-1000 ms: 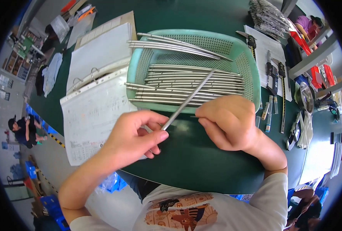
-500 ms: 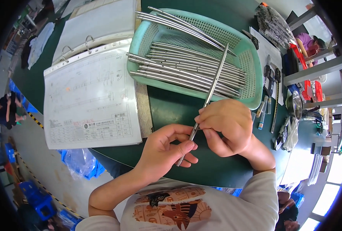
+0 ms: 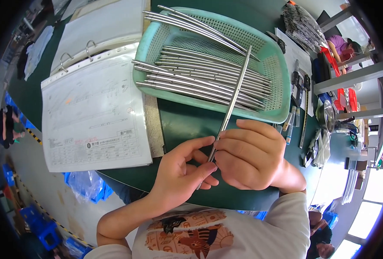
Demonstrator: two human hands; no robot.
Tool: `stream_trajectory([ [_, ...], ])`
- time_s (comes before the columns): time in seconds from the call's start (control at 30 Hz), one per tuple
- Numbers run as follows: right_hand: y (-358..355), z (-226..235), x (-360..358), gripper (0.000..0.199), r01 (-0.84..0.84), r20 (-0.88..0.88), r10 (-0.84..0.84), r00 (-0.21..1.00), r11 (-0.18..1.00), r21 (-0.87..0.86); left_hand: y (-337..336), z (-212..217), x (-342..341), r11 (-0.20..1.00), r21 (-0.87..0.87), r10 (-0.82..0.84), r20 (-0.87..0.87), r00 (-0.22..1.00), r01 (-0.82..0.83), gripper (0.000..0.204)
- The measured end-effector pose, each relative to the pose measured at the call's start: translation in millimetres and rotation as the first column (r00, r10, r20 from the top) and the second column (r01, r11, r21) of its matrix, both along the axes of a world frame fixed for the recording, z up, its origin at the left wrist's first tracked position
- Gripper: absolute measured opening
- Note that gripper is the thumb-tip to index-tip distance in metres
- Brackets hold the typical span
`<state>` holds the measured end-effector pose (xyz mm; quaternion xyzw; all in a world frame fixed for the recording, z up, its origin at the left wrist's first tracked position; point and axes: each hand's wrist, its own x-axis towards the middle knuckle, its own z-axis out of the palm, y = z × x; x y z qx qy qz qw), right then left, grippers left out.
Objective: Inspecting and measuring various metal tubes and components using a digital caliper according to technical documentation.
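Note:
A slim, shiny metal rod slants up and away from my hands, its far end over the green basket. My left hand grips the rod's near end between thumb and fingers. Against the rod's right side, my right hand is closed, its fingers curled and its fingertips at the rod. Whether something small is pinched in it is hidden. Beyond my hands stands the pale green perforated basket, holding several similar metal rods; some of them rest over its left rim.
An open ring binder with technical drawings in sleeves lies left of the basket. Calipers, marker pens and a steel ruler lie to the right on the green table. Blue bins stand below the left edge.
My right hand has turned at the rod, so its knuckles now face up and its thumb is hidden. My left hand keeps its grip. The whole view has shifted slightly.

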<state>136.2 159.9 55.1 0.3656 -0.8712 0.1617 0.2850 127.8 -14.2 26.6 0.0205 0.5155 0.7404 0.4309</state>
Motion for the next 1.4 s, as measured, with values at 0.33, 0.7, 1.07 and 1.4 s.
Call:
stream_trajectory([
  [0.33, 4, 7, 4, 0.004, 0.005, -0.002, -0.005, 1.000, 0.992, 0.125, 3, -3, 4, 0.999, -0.028, 0.015, -0.083, 0.996, -0.017, 0.040],
  [0.7, 12, 13, -6, 0.010, -0.022, 0.074, 0.026, 0.997, 0.999, -0.044, 3, 8, 1, 0.994, 0.109, 0.002, 0.093, 0.996, -0.012, 0.045],
  [1.07, 13, 13, -11, 0.010, -0.076, 0.092, 0.089, 0.992, 0.988, -0.136, 3, 4, 3, 0.998, 0.068, -0.001, 0.092, 0.996, -0.006, 0.044],
  [1.4, 32, 3, -25, 0.008, 0.129, 0.102, -0.118, 0.988, 0.985, -0.116, 3, 3, 1, 0.997, 0.075, -0.030, 0.094, 0.995, 0.023, 0.042],
])
